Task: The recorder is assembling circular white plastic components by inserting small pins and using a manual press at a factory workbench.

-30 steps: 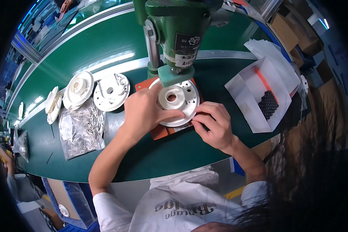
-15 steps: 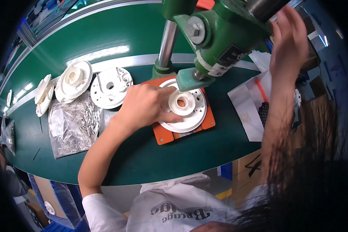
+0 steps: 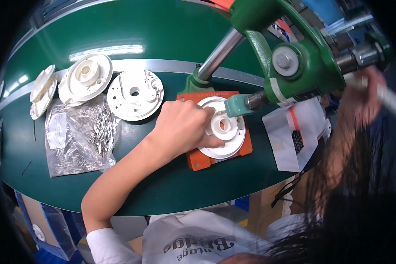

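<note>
A white round plastic disc [image 3: 226, 134] with a raised hub lies on the orange base plate [image 3: 197, 160] of a green hand press [image 3: 295, 61]. My left hand [image 3: 182, 127] rests on the disc's left side, fingers curled against the hub, steadying it. The press's ram tip [image 3: 235, 105] hangs just above the disc's upper right. My right hand [image 3: 365, 90] is raised at the right, blurred, closed around the press's pale lever handle [image 3: 389, 99].
White plastic discs lie at the left: one flat [image 3: 135, 94], one stacked [image 3: 86, 77], more at the edge [image 3: 42, 90]. A clear bag of metal pins [image 3: 81, 134] sits below them. A white bag with dark small parts [image 3: 295, 134] lies right of the press.
My right hand left the disc and went up to the press lever at the right. My left hand stayed on the disc. The view shifted closer to the press.
</note>
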Demonstrator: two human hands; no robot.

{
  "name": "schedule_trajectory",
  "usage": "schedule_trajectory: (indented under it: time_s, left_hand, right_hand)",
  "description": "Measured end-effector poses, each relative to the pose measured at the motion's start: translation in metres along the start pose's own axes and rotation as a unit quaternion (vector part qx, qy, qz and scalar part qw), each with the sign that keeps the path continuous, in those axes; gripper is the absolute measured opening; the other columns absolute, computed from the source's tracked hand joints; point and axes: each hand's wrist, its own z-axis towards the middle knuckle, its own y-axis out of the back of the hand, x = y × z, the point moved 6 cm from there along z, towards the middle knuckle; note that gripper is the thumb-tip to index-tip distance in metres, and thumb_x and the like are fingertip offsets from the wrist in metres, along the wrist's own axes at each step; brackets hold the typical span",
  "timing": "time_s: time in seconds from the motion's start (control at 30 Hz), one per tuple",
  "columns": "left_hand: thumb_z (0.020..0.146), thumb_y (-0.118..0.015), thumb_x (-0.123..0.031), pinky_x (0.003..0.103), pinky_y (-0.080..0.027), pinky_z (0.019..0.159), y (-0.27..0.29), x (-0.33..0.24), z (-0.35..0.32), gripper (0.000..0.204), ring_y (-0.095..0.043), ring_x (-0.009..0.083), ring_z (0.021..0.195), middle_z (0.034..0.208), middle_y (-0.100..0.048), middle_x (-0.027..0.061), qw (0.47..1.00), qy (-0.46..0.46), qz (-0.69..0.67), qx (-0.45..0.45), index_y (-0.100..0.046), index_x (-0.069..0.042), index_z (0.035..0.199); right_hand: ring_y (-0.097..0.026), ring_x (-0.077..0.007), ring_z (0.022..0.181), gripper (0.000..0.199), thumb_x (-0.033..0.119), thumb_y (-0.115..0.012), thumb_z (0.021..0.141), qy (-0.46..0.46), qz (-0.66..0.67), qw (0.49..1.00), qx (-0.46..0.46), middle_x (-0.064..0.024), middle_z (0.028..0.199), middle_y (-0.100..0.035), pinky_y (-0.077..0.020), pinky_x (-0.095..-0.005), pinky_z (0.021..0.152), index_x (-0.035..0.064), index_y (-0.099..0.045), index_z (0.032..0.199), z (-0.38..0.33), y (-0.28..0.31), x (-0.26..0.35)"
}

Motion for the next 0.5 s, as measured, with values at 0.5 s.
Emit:
schedule_trajectory:
  time_s: [0.5]
  left_hand:
    - [0.068,-0.082,-0.055,0.040,-0.050,0.052,0.000,-0.015,0.001,0.057,-0.067,0.0302,0.061,0.063,-0.064,0.0109,0.999,-0.027,-0.039,-0.017,-0.069,-0.004,0.090]
  right_hand:
    - [-0.049,-0.0322,0.121,0.053,0.011,-0.059,0.092,0.022,-0.438,0.894,0.093,-0.0235,0.137,-0.043,-0.0421,-0.0440,0.100,0.0001,-0.035,0.137,-0.144,0.013,0.003]
